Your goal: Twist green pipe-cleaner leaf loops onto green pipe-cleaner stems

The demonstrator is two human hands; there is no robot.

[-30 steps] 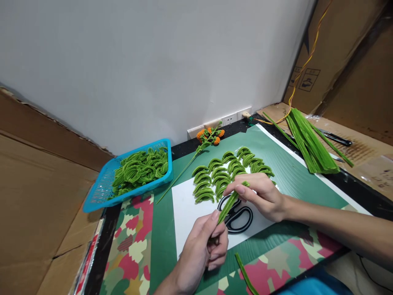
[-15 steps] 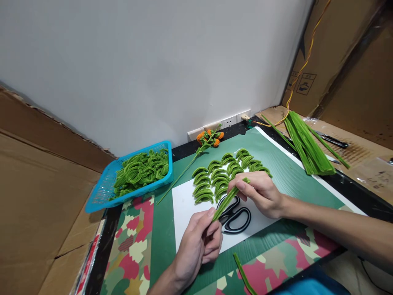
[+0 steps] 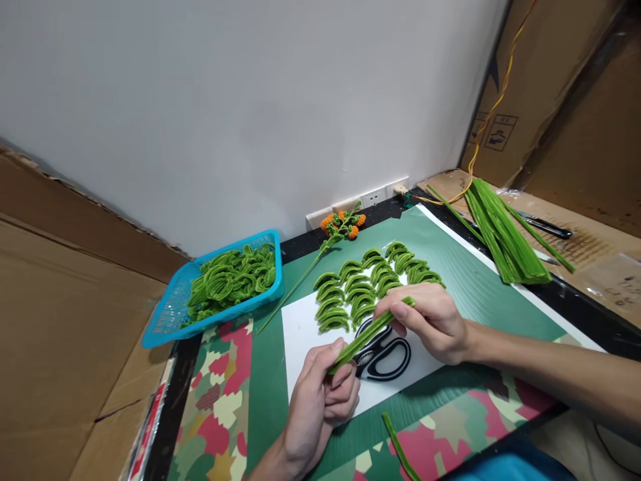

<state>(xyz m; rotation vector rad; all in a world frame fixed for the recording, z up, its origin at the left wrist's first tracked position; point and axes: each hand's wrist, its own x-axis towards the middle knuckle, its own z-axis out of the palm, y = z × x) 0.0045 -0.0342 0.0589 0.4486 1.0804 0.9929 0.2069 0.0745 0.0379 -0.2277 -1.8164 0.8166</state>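
Note:
A straight green pipe cleaner [image 3: 369, 333] stretches between both hands above a white sheet [image 3: 303, 327]. My left hand [image 3: 320, 401] pinches its lower end with fingers curled. My right hand [image 3: 431, 321] pinches its upper end. Black-handled scissors [image 3: 383, 354] lie on the sheet just under the pipe cleaner. Several bent green pipe cleaner arcs [image 3: 360, 287] lie in rows just beyond the hands.
A blue basket [image 3: 170, 314] holds more green arcs at the left. An orange-flowered stem [image 3: 330, 234] lies near the wall socket. A bundle of long green pipe cleaners [image 3: 501, 234] rests at the right. A loose green piece [image 3: 398, 447] lies near the front edge. Cardboard walls stand on both sides.
My left hand has slid down and left along the pipe cleaner, so more of its length shows between the hands. My right hand stays almost in place.

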